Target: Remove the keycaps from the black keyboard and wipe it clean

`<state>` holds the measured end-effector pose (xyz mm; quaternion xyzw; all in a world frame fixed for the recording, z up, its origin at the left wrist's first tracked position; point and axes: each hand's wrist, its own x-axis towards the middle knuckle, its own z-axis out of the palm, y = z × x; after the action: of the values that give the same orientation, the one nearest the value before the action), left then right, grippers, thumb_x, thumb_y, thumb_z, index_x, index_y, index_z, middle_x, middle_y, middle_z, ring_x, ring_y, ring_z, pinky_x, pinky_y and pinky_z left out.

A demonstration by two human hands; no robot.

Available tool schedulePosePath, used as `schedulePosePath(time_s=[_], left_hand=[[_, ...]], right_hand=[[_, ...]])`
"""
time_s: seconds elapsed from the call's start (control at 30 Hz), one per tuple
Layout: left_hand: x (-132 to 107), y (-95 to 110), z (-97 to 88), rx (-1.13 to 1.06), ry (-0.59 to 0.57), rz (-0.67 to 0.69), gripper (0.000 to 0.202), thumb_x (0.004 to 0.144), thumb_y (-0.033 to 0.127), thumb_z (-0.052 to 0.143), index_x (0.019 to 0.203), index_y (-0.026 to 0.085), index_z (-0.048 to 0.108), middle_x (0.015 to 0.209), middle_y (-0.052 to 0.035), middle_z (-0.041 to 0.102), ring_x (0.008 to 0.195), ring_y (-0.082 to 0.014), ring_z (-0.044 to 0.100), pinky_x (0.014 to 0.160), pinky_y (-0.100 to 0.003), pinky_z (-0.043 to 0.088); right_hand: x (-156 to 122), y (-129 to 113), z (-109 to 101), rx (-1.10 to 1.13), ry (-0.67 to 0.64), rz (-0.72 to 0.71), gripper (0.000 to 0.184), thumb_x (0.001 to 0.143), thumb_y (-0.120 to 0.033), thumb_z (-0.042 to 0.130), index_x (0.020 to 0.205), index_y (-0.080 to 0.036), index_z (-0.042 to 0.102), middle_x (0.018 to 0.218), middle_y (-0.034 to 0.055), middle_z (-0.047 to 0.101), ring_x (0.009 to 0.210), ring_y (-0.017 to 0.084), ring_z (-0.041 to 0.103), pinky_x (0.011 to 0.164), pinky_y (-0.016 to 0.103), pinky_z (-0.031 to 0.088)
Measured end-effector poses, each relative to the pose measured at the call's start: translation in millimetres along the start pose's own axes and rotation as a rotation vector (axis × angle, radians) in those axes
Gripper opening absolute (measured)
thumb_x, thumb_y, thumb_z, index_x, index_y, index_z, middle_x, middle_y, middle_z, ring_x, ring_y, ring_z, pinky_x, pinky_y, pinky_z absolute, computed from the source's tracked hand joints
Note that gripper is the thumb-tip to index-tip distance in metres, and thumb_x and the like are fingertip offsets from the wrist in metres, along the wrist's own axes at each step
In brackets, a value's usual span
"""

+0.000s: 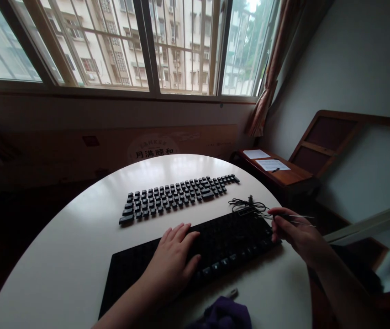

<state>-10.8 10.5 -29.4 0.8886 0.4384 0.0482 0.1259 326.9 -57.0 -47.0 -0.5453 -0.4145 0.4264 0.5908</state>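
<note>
A black keyboard (222,235) lies at a slant near the front of the round white table. Most of its face is dark; a row of keycaps (220,264) shows along the edge nearest me. My left hand (177,256) rests on it with the fingers stretched out, holding nothing. At its right end, my right hand (292,233) pinches a wire keycap puller (286,215), its thin metal prongs sticking out on both sides. Beyond the keyboard, many loose black keycaps (176,196) are set out in slanting rows.
A coiled black cable (246,204) lies behind the keyboard's right end. Close to me are a purple cloth (227,313) and a small grey object (232,293). The white table (61,256) has a curved edge. A wooden chair (297,171) holding papers (272,164) stands right.
</note>
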Motion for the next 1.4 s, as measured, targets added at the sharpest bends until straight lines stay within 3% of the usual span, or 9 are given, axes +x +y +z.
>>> schedulePosePath(time_s=[0.1, 0.2, 0.33, 0.5, 0.67, 0.97, 1.17, 1.4], left_hand=[[0.1, -0.8, 0.6, 0.001, 0.007, 0.004, 0.05, 0.091, 0.034, 0.057, 0.139, 0.024, 0.056, 0.156, -0.0114, 0.042, 0.145, -0.0333, 0.035, 0.121, -0.058, 0.025], [0.3, -2.0, 1.0, 0.009, -0.001, 0.0, 0.049, 0.091, 0.034, 0.055, 0.139, 0.023, 0.055, 0.156, -0.0114, 0.042, 0.145, -0.033, 0.036, 0.121, -0.057, 0.025], [1.1, -3.2, 1.5, -0.02, 0.038, 0.031, 0.048, 0.091, 0.034, 0.055, 0.137, 0.022, 0.057, 0.154, -0.0127, 0.044, 0.143, -0.0348, 0.038, 0.119, -0.059, 0.027], [2.2, -3.8, 2.5, -0.006, 0.024, 0.033, 0.049, 0.092, 0.034, 0.054, 0.138, 0.022, 0.056, 0.154, -0.0127, 0.045, 0.143, -0.0347, 0.039, 0.12, -0.058, 0.026], [2.1, -4.2, 2.5, -0.015, 0.04, 0.035, 0.049, 0.09, 0.035, 0.056, 0.138, 0.021, 0.056, 0.154, -0.013, 0.045, 0.143, -0.0358, 0.039, 0.119, -0.059, 0.027], [2.4, -3.2, 2.6, -0.015, 0.033, 0.028, 0.05, 0.091, 0.036, 0.055, 0.139, 0.023, 0.056, 0.154, -0.0116, 0.045, 0.142, -0.0347, 0.04, 0.119, -0.058, 0.027], [1.3, 1.0, -0.8, -0.014, 0.003, 0.017, 0.049, 0.091, 0.035, 0.056, 0.138, 0.022, 0.057, 0.155, -0.0117, 0.044, 0.142, -0.0344, 0.04, 0.12, -0.058, 0.027], [1.7, -1.5, 3.0, -0.031, 0.045, 0.026, 0.047, 0.09, 0.036, 0.057, 0.136, 0.025, 0.059, 0.154, -0.0095, 0.045, 0.141, -0.0341, 0.042, 0.12, -0.058, 0.027]], right_hand=[[0.3, 15.9, -3.4, -0.016, 0.128, -0.105, 0.044, 0.083, -0.053, 0.072, 0.108, -0.017, 0.064, 0.065, -0.0007, 0.055, 0.054, 0.014, 0.057, 0.054, 0.027, 0.051], [4.9, 25.6, -4.4, -0.105, 0.222, -0.197, 0.04, 0.091, -0.055, 0.06, 0.093, -0.016, 0.064, 0.056, -0.0027, 0.046, 0.051, 0.012, 0.049, 0.051, 0.023, 0.043], [6.5, 31.8, -0.5, -0.258, 0.267, -0.248, 0.043, 0.093, -0.057, 0.054, 0.077, -0.017, 0.056, 0.062, -0.0007, 0.047, 0.055, 0.011, 0.043, 0.051, 0.021, 0.036], [3.1, 32.9, 3.0, -0.365, 0.308, -0.269, 0.04, 0.097, -0.054, 0.047, 0.08, -0.018, 0.053, 0.06, -0.0031, 0.038, 0.054, 0.012, 0.036, 0.05, 0.023, 0.031], [6.6, 30.8, 0.6, -0.458, 0.32, -0.264, 0.042, 0.098, -0.055, 0.043, 0.081, -0.019, 0.054, 0.055, -0.0035, 0.038, 0.049, 0.012, 0.037, 0.047, 0.023, 0.031], [10.2, 31.3, 4.7, -0.674, 0.355, -0.375, 0.047, 0.099, -0.058, 0.039, 0.078, -0.019, 0.056, 0.055, 0.0002, 0.048, 0.047, 0.014, 0.043, 0.046, 0.024, 0.035], [9.7, 32.5, 3.3, -0.702, 0.365, -0.412, 0.045, 0.099, -0.056, 0.04, 0.079, -0.019, 0.056, 0.054, -0.0011, 0.047, 0.046, 0.014, 0.043, 0.048, 0.025, 0.035], [12.3, 29.5, 6.6, -0.753, 0.294, -0.415, 0.043, 0.098, -0.054, 0.039, 0.077, -0.02, 0.054, 0.051, -0.0028, 0.041, 0.042, 0.013, 0.037, 0.044, 0.025, 0.03]])
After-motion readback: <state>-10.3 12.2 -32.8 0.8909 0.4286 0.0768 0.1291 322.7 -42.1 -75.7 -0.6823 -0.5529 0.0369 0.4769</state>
